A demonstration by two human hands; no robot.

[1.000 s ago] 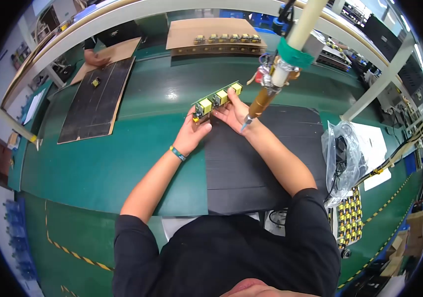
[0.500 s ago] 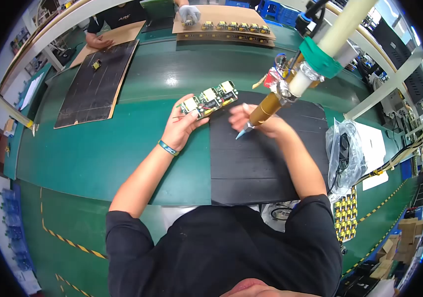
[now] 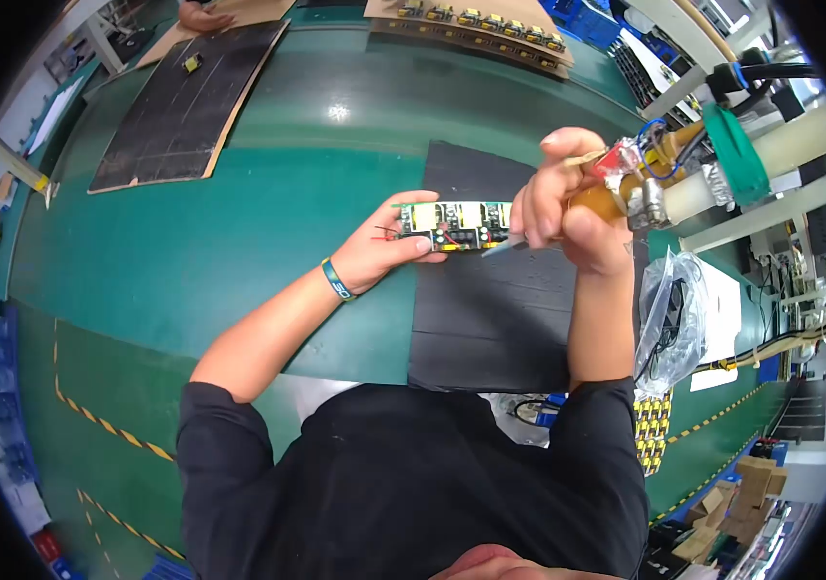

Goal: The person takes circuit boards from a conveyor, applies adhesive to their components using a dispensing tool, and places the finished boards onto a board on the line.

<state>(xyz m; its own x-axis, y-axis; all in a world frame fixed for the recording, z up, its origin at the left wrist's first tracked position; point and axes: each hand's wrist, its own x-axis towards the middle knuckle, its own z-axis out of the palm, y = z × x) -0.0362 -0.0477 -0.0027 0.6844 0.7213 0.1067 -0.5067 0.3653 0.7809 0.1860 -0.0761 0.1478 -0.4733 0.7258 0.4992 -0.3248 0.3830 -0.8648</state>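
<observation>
My left hand (image 3: 389,249) is closed on the left end of a strip of joined circuit boards (image 3: 461,225), which lies level above the black mat (image 3: 490,329). Yellow and white parts cover the strip, and red wires stick out at its left end. My right hand (image 3: 567,208) is wrapped round the brown barrel of a dispenser (image 3: 594,203). Its pale blue tip (image 3: 505,248) points down and left at the lower edge of the boards. The right end of the strip is hidden behind my right fingers.
A black board (image 3: 186,111) with one small part (image 3: 192,63) is at the upper left, near a co-worker's hand (image 3: 204,16). Rows of boards stand on cardboard (image 3: 538,60) at the back. A clear plastic bag (image 3: 674,314) lies at the right.
My right hand has gone from open beside the dispenser to gripping it, and the dispenser has tilted flatter. The board strip has turned level. The view has shifted.
</observation>
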